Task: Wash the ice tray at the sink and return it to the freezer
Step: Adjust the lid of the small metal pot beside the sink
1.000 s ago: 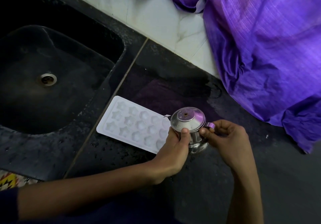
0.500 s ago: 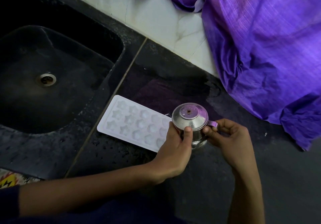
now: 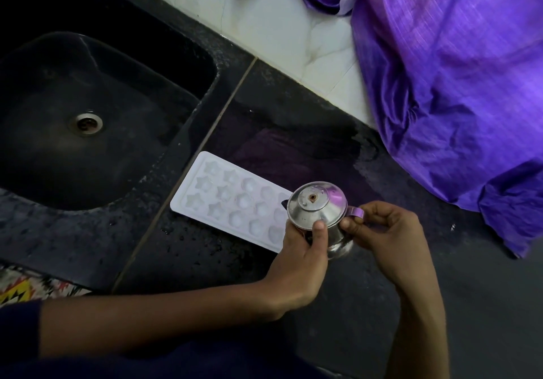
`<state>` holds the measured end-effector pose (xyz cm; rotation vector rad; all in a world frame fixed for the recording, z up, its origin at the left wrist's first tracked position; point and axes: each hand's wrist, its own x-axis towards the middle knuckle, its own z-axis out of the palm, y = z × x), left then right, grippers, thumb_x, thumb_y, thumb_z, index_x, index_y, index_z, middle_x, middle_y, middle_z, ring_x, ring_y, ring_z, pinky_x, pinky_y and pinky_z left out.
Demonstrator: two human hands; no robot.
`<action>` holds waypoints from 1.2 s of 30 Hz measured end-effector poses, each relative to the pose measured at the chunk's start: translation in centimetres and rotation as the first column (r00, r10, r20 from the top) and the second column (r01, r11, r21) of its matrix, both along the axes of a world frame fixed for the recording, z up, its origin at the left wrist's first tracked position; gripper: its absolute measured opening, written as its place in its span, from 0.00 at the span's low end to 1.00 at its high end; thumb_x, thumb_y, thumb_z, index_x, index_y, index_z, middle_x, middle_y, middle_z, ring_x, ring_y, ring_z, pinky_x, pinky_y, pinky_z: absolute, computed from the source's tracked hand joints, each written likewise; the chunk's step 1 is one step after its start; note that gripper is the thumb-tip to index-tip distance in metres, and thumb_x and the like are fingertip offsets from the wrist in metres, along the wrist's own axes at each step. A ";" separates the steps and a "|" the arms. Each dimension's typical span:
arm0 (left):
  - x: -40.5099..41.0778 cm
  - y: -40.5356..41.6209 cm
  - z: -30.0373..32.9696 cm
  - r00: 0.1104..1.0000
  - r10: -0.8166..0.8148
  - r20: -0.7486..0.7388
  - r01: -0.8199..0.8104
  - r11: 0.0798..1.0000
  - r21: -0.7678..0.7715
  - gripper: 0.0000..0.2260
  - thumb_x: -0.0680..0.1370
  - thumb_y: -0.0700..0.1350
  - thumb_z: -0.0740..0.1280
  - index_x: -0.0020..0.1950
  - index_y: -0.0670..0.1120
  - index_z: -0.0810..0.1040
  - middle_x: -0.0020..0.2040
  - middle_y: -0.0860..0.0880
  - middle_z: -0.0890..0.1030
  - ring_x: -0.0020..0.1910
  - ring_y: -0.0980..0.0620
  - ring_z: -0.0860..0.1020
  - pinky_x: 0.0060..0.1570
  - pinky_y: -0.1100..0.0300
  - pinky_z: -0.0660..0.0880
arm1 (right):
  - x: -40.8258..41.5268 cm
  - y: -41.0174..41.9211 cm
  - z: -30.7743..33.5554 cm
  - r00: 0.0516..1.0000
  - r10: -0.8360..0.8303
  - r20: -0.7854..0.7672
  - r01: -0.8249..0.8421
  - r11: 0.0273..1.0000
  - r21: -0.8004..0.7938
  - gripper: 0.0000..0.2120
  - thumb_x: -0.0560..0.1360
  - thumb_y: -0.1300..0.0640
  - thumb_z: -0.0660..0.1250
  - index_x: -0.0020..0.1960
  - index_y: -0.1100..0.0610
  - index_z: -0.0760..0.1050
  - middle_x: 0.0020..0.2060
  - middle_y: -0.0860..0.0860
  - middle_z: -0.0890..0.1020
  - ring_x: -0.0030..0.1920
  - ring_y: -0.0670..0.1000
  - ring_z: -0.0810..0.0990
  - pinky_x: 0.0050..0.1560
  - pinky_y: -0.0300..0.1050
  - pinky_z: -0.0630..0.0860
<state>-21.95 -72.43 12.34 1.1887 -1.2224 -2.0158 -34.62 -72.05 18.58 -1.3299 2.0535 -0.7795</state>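
A white ice tray [image 3: 226,193] with star-shaped and round cells lies flat on the wet black counter, just right of the sink [image 3: 182,64]. Its right end is hidden behind a small lidded steel pot [image 3: 316,206]. My left hand [image 3: 302,258] grips the pot's body, thumb up against the lid's rim. My right hand [image 3: 388,240] pinches the pot's handle on the right side. The pot is held slightly above the counter, over the tray's right end.
The black sink basin has a metal drain [image 3: 85,124] and holds nothing else. A purple cloth [image 3: 458,79] is heaped at the back right over the counter [image 3: 308,131] and the white tiled wall [image 3: 282,20]. Water drops cover the counter.
The pot has tilted slightly upright and shifted a little between my hands. The tray has not moved.
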 end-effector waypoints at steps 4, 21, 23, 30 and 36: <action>-0.1 0.1 0.0 1.000 -0.005 0.012 0.005 0.999 0.032 0.25 0.81 0.59 0.48 0.76 0.53 0.48 0.74 0.56 0.61 0.70 0.59 0.62 0.64 0.65 0.58 | 0.0 0.1 0.0 1.000 0.005 -0.005 -0.005 1.000 0.001 0.03 0.68 0.62 0.73 0.39 0.58 0.80 0.31 0.43 0.84 0.32 0.38 0.80 0.33 0.27 0.74; -0.2 0.1 -0.1 0.999 -0.026 0.027 0.025 0.999 0.040 0.26 0.80 0.60 0.48 0.75 0.52 0.50 0.74 0.56 0.61 0.71 0.57 0.62 0.62 0.65 0.58 | -0.1 0.5 0.0 1.000 -0.022 0.006 0.023 0.999 -0.023 0.04 0.67 0.62 0.75 0.38 0.57 0.80 0.31 0.45 0.84 0.31 0.38 0.80 0.32 0.28 0.74; -0.3 0.1 -0.2 1.000 -0.019 0.020 0.019 1.000 0.024 0.25 0.80 0.60 0.48 0.75 0.53 0.50 0.73 0.56 0.62 0.70 0.58 0.62 0.62 0.65 0.58 | -0.1 0.5 0.0 0.999 -0.031 0.009 0.032 0.999 -0.028 0.04 0.67 0.62 0.75 0.38 0.57 0.80 0.31 0.45 0.84 0.31 0.38 0.80 0.33 0.29 0.74; -0.1 0.2 -0.2 1.000 -0.006 -0.005 0.006 1.000 -0.021 0.25 0.80 0.60 0.49 0.75 0.54 0.51 0.72 0.58 0.63 0.63 0.64 0.62 0.61 0.66 0.59 | 0.0 0.9 0.0 0.999 -0.040 0.034 0.041 0.998 -0.053 0.04 0.67 0.62 0.74 0.37 0.56 0.80 0.31 0.45 0.84 0.31 0.39 0.81 0.33 0.29 0.74; -0.6 0.6 -0.6 0.995 0.066 0.072 -0.054 0.987 -0.151 0.39 0.69 0.72 0.47 0.76 0.56 0.48 0.75 0.56 0.60 0.73 0.56 0.61 0.72 0.53 0.59 | 0.2 1.3 -0.2 0.988 -0.057 0.147 0.071 0.993 -0.092 0.04 0.67 0.62 0.73 0.37 0.56 0.79 0.31 0.47 0.84 0.33 0.42 0.82 0.37 0.34 0.79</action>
